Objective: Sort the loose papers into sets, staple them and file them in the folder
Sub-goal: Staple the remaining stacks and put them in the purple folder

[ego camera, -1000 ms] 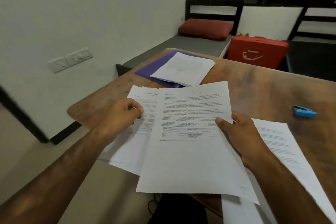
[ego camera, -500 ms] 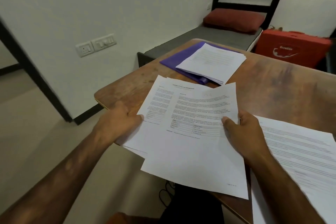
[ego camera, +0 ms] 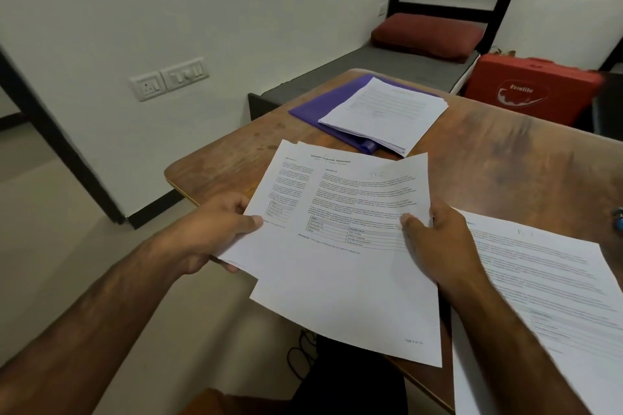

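Note:
My left hand grips a small stack of printed sheets by its left edge, thumb on top. My right hand pinches a single printed page at its right edge; this page lies over the stack, above the table's near corner. Another loose page lies flat on the wooden table to the right of my right hand. Farther back, a purple folder lies on the table with a pile of papers on top of it. A blue stapler shows only partly at the right edge.
A red case stands beyond the table's far right side. A grey bench with a dark red cushion runs along the white wall. Wall sockets sit on the left, and cables lie on the floor under the table.
The view has swung left, so the stapler has slid to the right edge. The top page and the stack in my hands have lowered and come closer together over the table corner.

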Tool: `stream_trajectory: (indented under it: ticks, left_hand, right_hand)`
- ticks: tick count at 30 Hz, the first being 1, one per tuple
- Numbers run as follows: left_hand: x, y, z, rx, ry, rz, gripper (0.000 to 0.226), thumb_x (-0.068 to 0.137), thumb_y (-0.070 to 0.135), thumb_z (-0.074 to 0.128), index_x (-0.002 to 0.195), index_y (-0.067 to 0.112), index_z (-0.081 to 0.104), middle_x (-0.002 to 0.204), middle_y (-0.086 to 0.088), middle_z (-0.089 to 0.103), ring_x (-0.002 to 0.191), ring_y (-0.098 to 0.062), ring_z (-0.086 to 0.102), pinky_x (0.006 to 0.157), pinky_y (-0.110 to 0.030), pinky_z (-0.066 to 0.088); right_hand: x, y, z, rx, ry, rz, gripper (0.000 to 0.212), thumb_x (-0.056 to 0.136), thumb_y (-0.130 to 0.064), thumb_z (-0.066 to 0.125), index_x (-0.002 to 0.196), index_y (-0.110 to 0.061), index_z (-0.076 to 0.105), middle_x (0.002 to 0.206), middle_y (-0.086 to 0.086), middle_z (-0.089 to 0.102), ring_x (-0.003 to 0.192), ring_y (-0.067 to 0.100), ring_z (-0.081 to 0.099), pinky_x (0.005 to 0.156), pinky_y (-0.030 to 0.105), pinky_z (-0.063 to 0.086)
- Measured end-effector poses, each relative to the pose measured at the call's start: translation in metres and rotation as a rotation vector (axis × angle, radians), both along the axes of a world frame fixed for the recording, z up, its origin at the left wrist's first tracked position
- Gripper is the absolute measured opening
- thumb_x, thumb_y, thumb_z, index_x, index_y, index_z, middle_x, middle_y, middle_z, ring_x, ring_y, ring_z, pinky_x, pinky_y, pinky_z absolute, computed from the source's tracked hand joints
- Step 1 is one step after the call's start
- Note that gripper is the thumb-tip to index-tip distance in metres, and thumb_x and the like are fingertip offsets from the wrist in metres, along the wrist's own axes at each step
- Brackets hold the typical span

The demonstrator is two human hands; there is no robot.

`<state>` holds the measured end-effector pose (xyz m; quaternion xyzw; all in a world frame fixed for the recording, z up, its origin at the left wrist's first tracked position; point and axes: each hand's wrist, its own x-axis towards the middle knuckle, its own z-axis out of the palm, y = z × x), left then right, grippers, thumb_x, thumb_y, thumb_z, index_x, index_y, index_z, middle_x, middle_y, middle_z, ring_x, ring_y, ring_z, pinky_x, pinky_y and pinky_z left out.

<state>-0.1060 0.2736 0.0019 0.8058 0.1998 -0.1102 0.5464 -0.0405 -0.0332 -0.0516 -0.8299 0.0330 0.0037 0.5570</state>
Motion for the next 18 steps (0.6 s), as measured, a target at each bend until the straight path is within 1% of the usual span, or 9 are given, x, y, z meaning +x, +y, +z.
stream_trajectory:
  ticks: [1,5,8,11,13,15,18]
  left_hand:
    - [0.000,0.001,-0.001,0.004,-0.026,0.007,0.013,0.102,0.017,0.062,0.113,0.010,0.057,0.096,-0.007,0.078,0.070,-0.023,0.074,0.041,-0.029,0.049]
    - [0.003,0.022,-0.006,-0.017,-0.123,0.091,0.007,0.104,0.012,0.058,0.110,0.009,0.057,0.096,-0.012,0.076,0.047,-0.017,0.062,0.034,-0.024,0.039]
    - [0.001,0.047,-0.011,-0.035,-0.138,0.153,0.007,0.104,0.011,0.058,0.110,0.007,0.059,0.098,-0.015,0.075,0.042,-0.015,0.052,0.033,-0.023,0.036]
    - [-0.004,0.071,-0.010,-0.093,-0.146,0.241,0.009,0.104,0.006,0.057,0.110,0.001,0.060,0.102,-0.023,0.073,0.040,-0.014,0.042,0.033,-0.020,0.031]
    - [-0.007,0.087,-0.007,-0.145,-0.161,0.288,0.012,0.103,0.004,0.056,0.113,-0.002,0.060,0.101,-0.028,0.072,0.038,-0.011,0.035,0.033,-0.017,0.028]
    - [-0.010,0.101,-0.005,-0.208,-0.189,0.342,0.015,0.104,0.002,0.054,0.116,-0.005,0.058,0.089,-0.027,0.069,0.034,-0.008,0.031,0.032,-0.014,0.024]
    - [-0.013,0.110,0.001,-0.290,-0.207,0.369,0.014,0.104,0.002,0.051,0.117,-0.003,0.056,0.058,-0.011,0.061,0.031,-0.005,0.027,0.031,-0.011,0.020]
  right_hand:
    - [0.001,0.000,-0.001,-0.002,0.007,0.000,0.020,0.104,-0.028,0.061,0.124,-0.032,0.059,0.119,-0.014,0.068,0.095,0.014,0.071,0.073,0.031,0.058]
    - [0.005,0.000,0.002,0.034,0.061,-0.013,0.025,0.104,-0.025,0.062,0.129,-0.025,0.065,0.122,-0.008,0.072,0.094,0.016,0.074,0.073,0.031,0.059]
    - [0.005,-0.001,0.007,0.069,0.070,-0.022,0.018,0.104,-0.021,0.062,0.121,-0.025,0.066,0.115,-0.007,0.073,0.089,0.013,0.073,0.068,0.027,0.055]
    - [0.004,-0.002,0.010,0.103,0.082,-0.034,0.018,0.104,-0.019,0.061,0.120,-0.026,0.066,0.112,-0.005,0.074,0.091,0.018,0.074,0.069,0.030,0.055]
    - [0.003,-0.001,0.013,0.114,0.086,-0.042,0.016,0.104,-0.018,0.061,0.117,-0.026,0.065,0.109,-0.005,0.073,0.088,0.017,0.073,0.065,0.028,0.053]
    - [0.001,-0.001,0.015,0.112,0.084,-0.051,0.013,0.104,-0.018,0.062,0.115,-0.025,0.065,0.105,-0.006,0.072,0.086,0.017,0.072,0.063,0.028,0.052]
    - [-0.002,0.001,0.018,0.124,0.076,-0.070,0.014,0.104,-0.017,0.061,0.116,-0.024,0.066,0.097,-0.010,0.071,0.084,0.015,0.072,0.062,0.027,0.052]
